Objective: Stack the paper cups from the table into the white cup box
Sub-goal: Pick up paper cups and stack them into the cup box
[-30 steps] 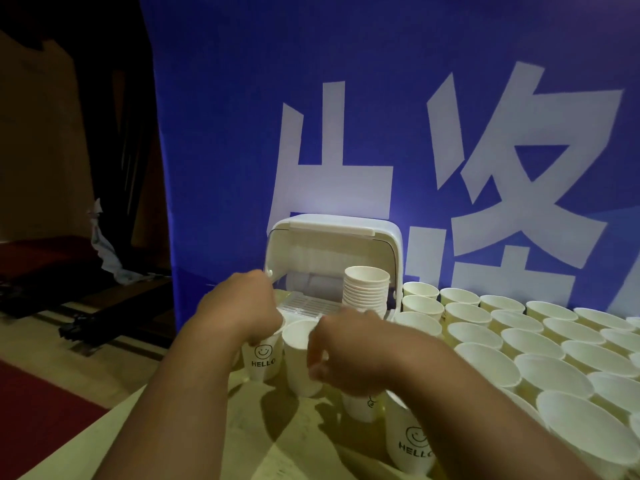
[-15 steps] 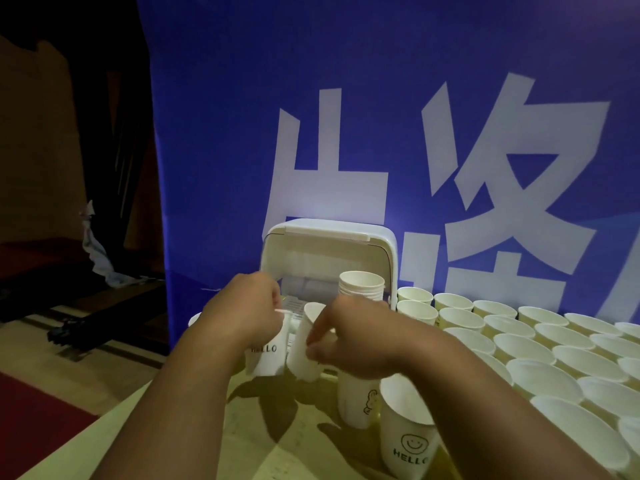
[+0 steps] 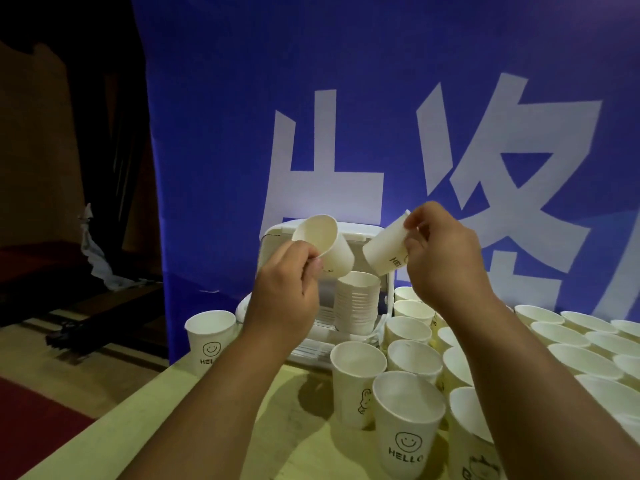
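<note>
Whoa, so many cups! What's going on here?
A person is filling the white cup box with paper cups. The left hand holds the left cup and the right hand holds the right cup. Both cups are tilted in the air above the stack standing in the box. Many loose cups stand on the table, mostly to the right.

Matt paper cups (image 3: pixel 405 427) are standing on the smooth tabletop (image 3: pixel 304 445); the cup box (image 3: pixel 360 233) is showing glossy white plastic.
</note>
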### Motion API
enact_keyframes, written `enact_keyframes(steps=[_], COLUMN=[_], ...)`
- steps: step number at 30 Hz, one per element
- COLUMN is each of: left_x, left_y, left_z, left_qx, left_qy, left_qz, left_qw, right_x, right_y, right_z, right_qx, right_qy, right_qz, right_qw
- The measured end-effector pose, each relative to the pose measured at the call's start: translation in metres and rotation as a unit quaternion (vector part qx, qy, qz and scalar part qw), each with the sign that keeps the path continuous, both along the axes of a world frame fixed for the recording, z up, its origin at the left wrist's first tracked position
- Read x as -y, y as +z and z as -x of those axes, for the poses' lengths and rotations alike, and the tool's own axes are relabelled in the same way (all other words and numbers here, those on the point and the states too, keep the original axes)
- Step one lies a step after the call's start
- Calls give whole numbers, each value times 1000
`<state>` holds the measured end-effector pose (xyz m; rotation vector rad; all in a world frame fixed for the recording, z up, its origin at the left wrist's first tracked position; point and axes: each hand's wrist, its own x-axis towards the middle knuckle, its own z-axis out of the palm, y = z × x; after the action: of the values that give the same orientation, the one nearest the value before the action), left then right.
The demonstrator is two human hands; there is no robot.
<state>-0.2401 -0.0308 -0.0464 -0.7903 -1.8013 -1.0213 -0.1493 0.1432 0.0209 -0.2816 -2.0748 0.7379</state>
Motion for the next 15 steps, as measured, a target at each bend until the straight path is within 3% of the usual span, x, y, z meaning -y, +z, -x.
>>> enact_keyframes(steps=[5,15], left_x=[-16,-33], left_y=[-11,-1], left_z=[6,10], left_qx=[25,117], left_qy=[-49,-8], left_qz=[55,109], left_qw=[997,987], right_x=[-3,-9], right_y=[0,-4], right_z=[-2,4], right_qx=[-28,-74], right_qy=[-25,-43], right_qz=[37,27], right_qw=[999,996])
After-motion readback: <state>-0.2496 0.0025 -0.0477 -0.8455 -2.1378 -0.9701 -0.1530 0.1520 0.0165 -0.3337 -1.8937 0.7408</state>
